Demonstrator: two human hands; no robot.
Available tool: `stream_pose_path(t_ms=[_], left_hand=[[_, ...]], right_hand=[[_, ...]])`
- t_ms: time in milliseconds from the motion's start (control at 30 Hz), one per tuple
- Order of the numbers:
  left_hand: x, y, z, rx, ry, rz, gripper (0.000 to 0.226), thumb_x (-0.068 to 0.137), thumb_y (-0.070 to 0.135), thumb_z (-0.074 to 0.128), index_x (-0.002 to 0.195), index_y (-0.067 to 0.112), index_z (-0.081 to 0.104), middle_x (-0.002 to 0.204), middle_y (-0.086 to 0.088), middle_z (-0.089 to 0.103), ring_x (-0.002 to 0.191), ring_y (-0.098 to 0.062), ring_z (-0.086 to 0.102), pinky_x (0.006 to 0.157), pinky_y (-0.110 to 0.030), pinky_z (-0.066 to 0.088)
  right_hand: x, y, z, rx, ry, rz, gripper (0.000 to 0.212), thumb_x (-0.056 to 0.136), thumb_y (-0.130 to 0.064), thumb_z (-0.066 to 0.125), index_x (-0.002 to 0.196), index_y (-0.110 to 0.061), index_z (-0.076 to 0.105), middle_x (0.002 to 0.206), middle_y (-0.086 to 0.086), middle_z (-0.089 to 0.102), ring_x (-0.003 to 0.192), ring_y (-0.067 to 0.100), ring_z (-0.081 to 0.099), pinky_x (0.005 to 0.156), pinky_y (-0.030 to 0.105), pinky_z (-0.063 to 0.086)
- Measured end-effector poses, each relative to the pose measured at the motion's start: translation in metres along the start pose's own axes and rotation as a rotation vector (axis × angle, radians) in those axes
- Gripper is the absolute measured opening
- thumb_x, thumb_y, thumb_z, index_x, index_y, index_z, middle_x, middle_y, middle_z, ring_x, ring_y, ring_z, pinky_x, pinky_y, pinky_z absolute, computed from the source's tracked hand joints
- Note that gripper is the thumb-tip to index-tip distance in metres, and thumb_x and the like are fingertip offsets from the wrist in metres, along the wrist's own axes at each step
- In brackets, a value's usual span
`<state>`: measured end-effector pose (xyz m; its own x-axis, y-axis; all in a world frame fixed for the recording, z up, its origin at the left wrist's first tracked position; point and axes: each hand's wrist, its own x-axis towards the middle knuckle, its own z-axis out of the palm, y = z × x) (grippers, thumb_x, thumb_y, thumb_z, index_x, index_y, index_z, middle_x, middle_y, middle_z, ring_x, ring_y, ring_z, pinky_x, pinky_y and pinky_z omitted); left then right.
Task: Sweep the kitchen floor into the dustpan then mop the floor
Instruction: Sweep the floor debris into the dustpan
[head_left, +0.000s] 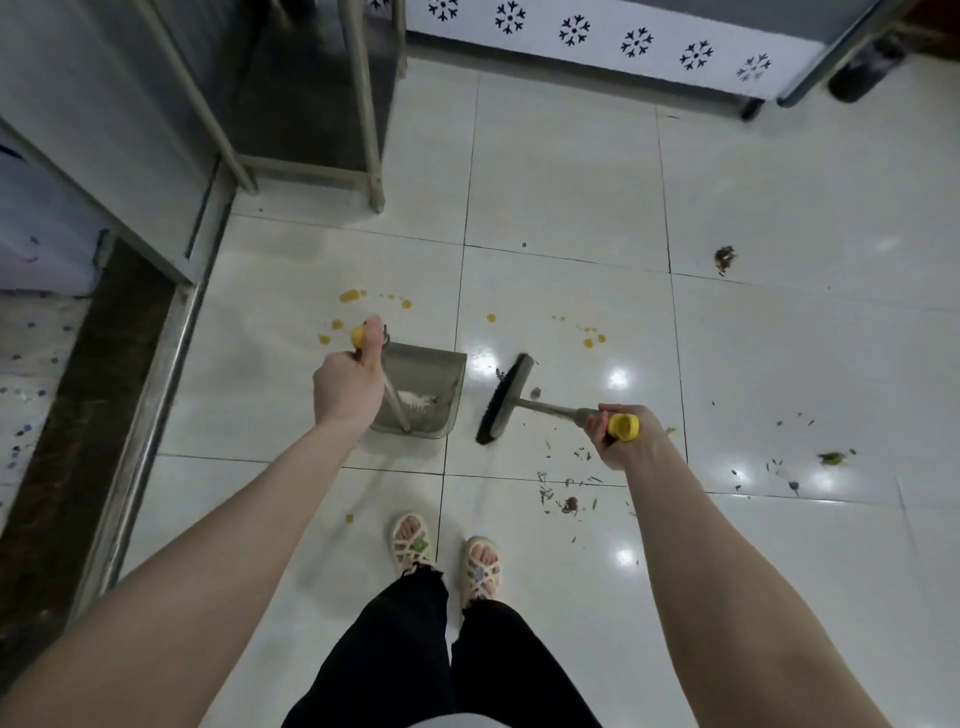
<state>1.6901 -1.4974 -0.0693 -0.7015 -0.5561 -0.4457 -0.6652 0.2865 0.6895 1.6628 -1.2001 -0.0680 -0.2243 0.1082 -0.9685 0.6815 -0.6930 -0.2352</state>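
Note:
A grey metal dustpan (431, 379) stands on the white tiled floor (571, 182), its mouth facing right, with a little white debris inside. My left hand (348, 387) grips the yellow-capped top of its long handle. My right hand (615, 434) grips the yellow-capped handle of a broom whose dark brush head (504, 397) rests on the floor just right of the dustpan. Small dark scraps (563, 486) lie scattered below the broom, near my right foot. More scraps (723, 258) and a green bit (832, 458) lie to the right.
Yellow liquid drops (350, 296) dot the tiles behind the dustpan and broom. Steel table legs (371, 156) and a steel counter (104, 130) stand at the left, with a dark strip beside it. A patterned white panel (597, 36) runs along the back. My sandalled feet (447, 556) stand below.

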Motion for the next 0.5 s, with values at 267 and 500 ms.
stream_pose_path(t_ms=[267,500], left_hand=[[-0.003,0.011,0.023,-0.004,-0.034,0.003,0.080,0.085,0.077,0.031,0.058,0.005,0.051,0.058,-0.012,0.055,0.060,-0.031,0.056,0.070,-0.048,0.055],[0.012,0.023,0.006,-0.012,-0.014,0.014,0.086,0.081,0.082,0.028,0.063,0.002,0.055,0.063,-0.013,0.058,0.063,-0.031,0.057,0.073,-0.051,0.056]], right_hand=[[-0.007,-0.017,-0.017,-0.051,-0.021,-0.054,0.005,0.092,-0.002,0.049,0.092,0.003,0.050,0.050,0.012,0.052,0.027,0.011,0.047,0.031,0.015,0.044],[-0.015,-0.015,0.013,-0.063,-0.140,0.020,0.017,0.092,-0.005,0.050,0.088,0.010,0.054,0.050,0.011,0.051,0.028,0.011,0.049,0.032,0.013,0.044]])
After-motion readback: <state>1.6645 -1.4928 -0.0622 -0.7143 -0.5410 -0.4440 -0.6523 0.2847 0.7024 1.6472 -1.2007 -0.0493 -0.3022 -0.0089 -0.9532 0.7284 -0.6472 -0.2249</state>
